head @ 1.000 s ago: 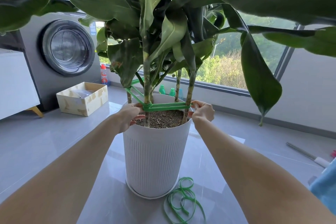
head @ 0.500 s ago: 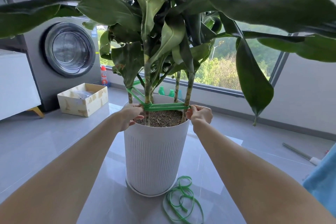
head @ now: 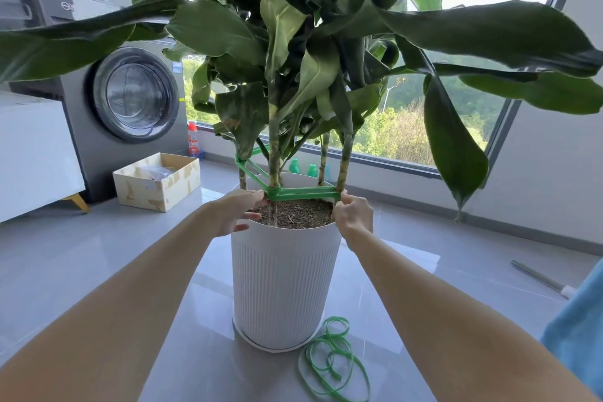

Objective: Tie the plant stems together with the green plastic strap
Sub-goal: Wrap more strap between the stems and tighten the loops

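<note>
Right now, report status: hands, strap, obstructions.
Right hand pinches green strap at right stem. Left hand fingertips on strap at front stem, grip unclear. Strap taut between stems above soil. Leaves overhead, nothing blocking hands.

We see four thin, banded stems standing upright in the soil of the pot. The flat green strap runs taut and level between the front two, just above the rim, then slants up to the left stem. A loose coil of the same strap lies on the floor beside the pot.
</note>
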`<control>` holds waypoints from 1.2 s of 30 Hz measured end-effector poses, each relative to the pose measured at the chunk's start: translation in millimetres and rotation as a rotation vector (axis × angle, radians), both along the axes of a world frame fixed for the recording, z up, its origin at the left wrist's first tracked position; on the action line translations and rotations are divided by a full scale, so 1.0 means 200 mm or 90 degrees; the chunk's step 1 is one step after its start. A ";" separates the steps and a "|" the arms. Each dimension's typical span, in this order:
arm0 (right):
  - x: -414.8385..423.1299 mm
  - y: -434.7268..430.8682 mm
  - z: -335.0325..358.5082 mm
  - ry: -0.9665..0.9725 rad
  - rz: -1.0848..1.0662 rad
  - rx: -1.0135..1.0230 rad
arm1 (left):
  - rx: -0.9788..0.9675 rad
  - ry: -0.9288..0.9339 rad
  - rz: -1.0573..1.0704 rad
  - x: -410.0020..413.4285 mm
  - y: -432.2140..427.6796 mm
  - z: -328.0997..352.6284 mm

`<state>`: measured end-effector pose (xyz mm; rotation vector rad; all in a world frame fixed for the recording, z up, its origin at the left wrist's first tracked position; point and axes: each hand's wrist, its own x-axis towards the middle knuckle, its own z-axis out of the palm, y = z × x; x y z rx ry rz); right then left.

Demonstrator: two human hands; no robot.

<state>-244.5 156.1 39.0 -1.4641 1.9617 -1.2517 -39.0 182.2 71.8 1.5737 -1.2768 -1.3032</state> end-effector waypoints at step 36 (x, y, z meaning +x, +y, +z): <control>-0.09 -0.12 0.02 0.082 -0.020 -0.122 | 0.005 0.029 0.035 0.01 -0.06 -0.04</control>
